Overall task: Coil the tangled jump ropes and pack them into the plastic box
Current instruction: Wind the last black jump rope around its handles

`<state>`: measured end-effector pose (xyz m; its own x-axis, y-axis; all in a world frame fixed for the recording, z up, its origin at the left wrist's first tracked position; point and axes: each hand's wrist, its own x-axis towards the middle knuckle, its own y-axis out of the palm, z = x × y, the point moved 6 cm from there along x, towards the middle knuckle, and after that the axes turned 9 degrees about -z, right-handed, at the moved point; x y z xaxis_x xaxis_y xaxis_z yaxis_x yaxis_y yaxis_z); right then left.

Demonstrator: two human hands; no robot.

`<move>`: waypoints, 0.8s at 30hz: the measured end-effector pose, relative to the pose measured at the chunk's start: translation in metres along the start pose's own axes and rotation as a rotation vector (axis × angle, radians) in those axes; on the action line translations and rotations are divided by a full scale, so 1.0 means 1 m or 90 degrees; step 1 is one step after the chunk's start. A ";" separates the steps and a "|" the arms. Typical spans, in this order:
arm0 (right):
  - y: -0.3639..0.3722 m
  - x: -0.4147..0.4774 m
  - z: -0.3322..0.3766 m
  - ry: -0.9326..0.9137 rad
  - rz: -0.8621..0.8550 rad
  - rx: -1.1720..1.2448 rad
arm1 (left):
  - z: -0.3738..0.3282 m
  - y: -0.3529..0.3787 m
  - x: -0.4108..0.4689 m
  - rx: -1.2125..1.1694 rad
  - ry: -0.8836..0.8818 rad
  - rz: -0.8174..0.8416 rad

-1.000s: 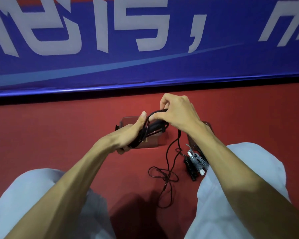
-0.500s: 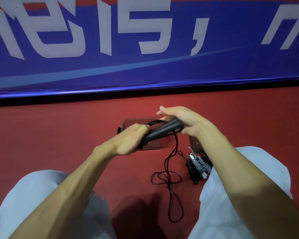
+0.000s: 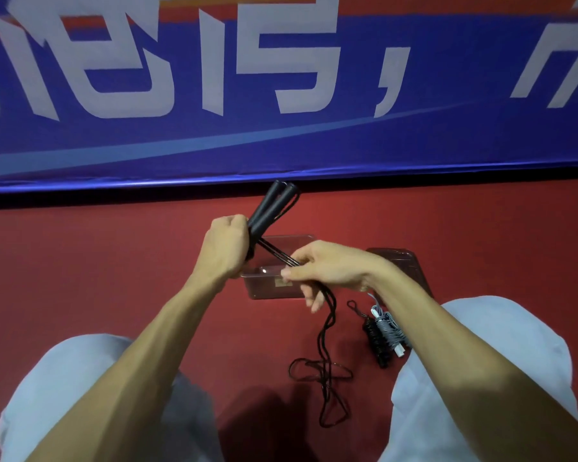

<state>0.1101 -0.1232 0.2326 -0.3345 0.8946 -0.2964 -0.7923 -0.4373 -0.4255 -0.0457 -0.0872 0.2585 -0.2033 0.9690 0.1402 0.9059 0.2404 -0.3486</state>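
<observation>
left hand [image 3: 227, 248]: closed in a fist round both black handles [image 3: 271, 208], which lie side by side with their tips pointing far, toward the banner [image 3: 281, 145]. My guess is the paired handles serve as the core to wind on.
right hand [image 3: 331, 268]: thumb and forefinger pinch the two cord strands just right of the handles. The lower fingers hang loosely curled. This probably holds tension so the wraps lie tight.
cord [image 3: 327, 325]: runs from the handles through the right hand, then drops in a twist to the floor [image 3: 114, 261]. It ends in loose crossed loops between the knees, so most of the length looks unwound.
plastic box [image 3: 271, 293]: clear and open, on the floor directly under the hands. There is something small on its bottom, but I can't tell what. No rope is inside.
lid?: a dark flat panel [image 3: 404, 261] lies right of the box, partly hidden by the right wrist. It's probably the lid, not confirmed.
done ropes: a black bundle [image 3: 376, 338] and a grey bundle [image 3: 389, 328] touch each other on the floor, near-right of the box and close to the right knee [image 3: 481, 345]. Both are coiled but not yet packed.
in the way: the slack loops cross each other and could knot when pulled up. The hanging cord passes close to the finished bundles, so it may snag. The hands and cord also sit over the box opening.
stage: one rope mid-coil, packing not started.
</observation>
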 end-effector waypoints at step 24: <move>-0.043 0.003 0.010 -0.229 -0.371 -0.151 | -0.013 0.025 -0.035 0.441 0.288 0.250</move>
<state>0.1380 -0.1011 0.2587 -0.0705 0.9458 0.3169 -0.7748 0.1482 -0.6146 -0.0110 -0.1160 0.2571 0.3689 0.9092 0.1932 0.4248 0.0199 -0.9051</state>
